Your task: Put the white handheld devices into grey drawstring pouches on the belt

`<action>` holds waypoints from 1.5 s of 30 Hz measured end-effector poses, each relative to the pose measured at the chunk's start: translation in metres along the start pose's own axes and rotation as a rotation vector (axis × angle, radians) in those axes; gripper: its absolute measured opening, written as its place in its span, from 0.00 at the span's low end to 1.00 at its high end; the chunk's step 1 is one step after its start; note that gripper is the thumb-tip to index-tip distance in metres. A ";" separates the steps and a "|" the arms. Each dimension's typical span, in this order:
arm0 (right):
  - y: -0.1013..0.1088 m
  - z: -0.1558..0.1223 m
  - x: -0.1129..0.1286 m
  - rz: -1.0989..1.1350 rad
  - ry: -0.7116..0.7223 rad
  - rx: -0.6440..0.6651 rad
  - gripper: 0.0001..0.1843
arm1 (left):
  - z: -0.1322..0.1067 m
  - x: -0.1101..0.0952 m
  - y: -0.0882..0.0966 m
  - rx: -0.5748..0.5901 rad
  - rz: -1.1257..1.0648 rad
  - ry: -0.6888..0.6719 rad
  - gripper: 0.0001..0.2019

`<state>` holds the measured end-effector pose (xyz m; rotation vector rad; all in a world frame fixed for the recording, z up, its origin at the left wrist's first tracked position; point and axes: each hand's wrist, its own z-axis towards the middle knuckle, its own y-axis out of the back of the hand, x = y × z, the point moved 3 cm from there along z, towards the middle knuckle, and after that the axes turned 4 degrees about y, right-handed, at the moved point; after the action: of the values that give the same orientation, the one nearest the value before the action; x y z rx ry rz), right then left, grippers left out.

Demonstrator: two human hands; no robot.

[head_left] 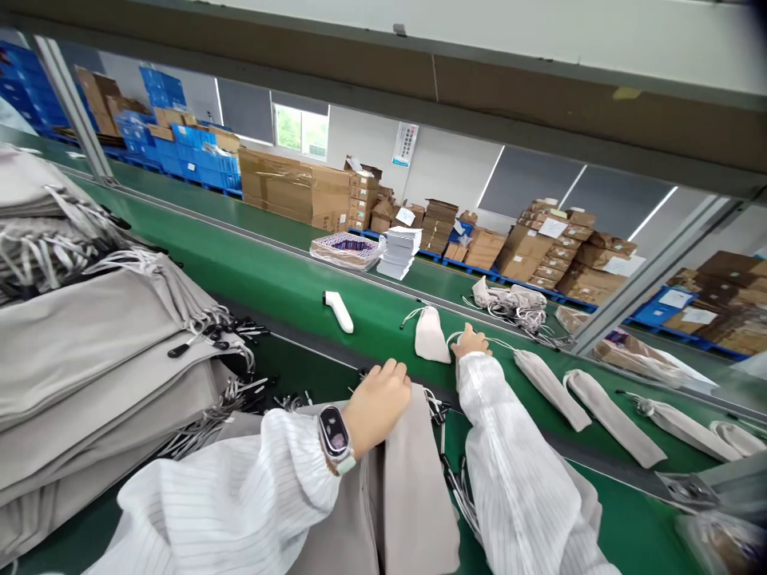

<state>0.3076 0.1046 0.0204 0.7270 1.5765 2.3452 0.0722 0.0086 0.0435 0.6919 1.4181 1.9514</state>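
- Green conveyor belt (276, 271): runs obliquely across the view, with a dark edge strip and metal rails.
- Long cardboard carton (276, 188): stands in the background beyond the belt.
- Heap of gray drawstring bags (89, 351): fills the left side, the bags stacked flat, their cords with black ends hanging towards the right.
- Front gray bags (419, 487): lie nearest the wearer, between the two white striped sleeves, beneath the left hand (377, 406).
- Narrow gray pouches (551, 389): lie slantwise on the belt, spaced out to the right of the right hand (471, 342).
- Short gray pouch (431, 335): lies on the belt just left of the right hand.
- Left hand: palm down, fingers bent over the upper part of the front bags; whether it grips them cannot be told.
- Right hand: reaches forward at the belt, fingers bent at white cords (500, 343); its grip is hidden.
- White handheld device (339, 311): lies alone on the belt, dark end towards the upper left.
- Smart band (334, 431): encircles the left wrist.
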 end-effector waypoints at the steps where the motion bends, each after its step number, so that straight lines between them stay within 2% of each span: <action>1: -0.002 -0.003 0.009 -0.012 0.047 -0.038 0.29 | 0.000 -0.002 0.002 -0.003 0.010 0.013 0.05; 4: -0.005 -0.014 0.053 0.078 0.374 -0.090 0.25 | -0.001 -0.009 0.007 -0.003 0.018 0.049 0.07; 7: -0.017 -0.030 0.103 0.310 0.693 0.104 0.23 | -0.001 -0.011 0.009 -0.004 -0.004 0.057 0.07; 10: -0.035 -0.042 0.139 0.437 0.788 0.251 0.25 | -0.001 -0.008 0.007 -0.006 -0.066 0.054 0.07; 13: -0.045 -0.043 0.157 0.532 0.748 0.259 0.25 | -0.002 -0.002 0.006 -0.011 -0.118 0.089 0.07; 17: -0.056 -0.041 0.162 0.557 0.638 0.312 0.29 | -0.003 0.001 0.008 -0.012 -0.149 0.122 0.07; 20: -0.063 -0.039 0.158 0.603 0.496 0.378 0.30 | -0.005 0.000 0.009 -0.015 -0.165 0.141 0.09; 24: -0.065 -0.032 0.146 0.726 0.344 0.424 0.20 | -0.006 -0.001 0.007 -0.013 -0.167 0.170 0.10; 27: -0.058 -0.029 0.134 0.870 0.258 0.531 0.09 | -0.004 0.000 0.009 0.002 -0.165 0.167 0.09; 30: -0.041 -0.031 0.126 1.074 0.218 0.615 0.08 | -0.003 0.000 0.013 0.025 -0.155 0.153 0.09; 35: 0.009 -0.033 0.122 1.425 0.241 0.561 0.22 | -0.003 0.003 0.015 0.058 -0.137 0.096 0.10; 39: 0.046 -0.043 0.126 1.711 0.412 0.593 0.32 | -0.004 0.008 0.014 0.099 -0.146 0.008 0.09; 42: 0.054 -0.053 0.128 1.717 0.496 0.557 0.34 | -0.004 0.007 0.015 0.119 -0.138 -0.023 0.08; 45: 0.053 -0.061 0.131 1.697 0.562 0.483 0.27 | -0.005 0.002 0.016 0.125 -0.103 -0.017 0.09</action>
<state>0.1691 0.0923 0.0866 2.4406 2.2005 3.3485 0.0647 0.0031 0.0572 0.6760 1.5448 1.7859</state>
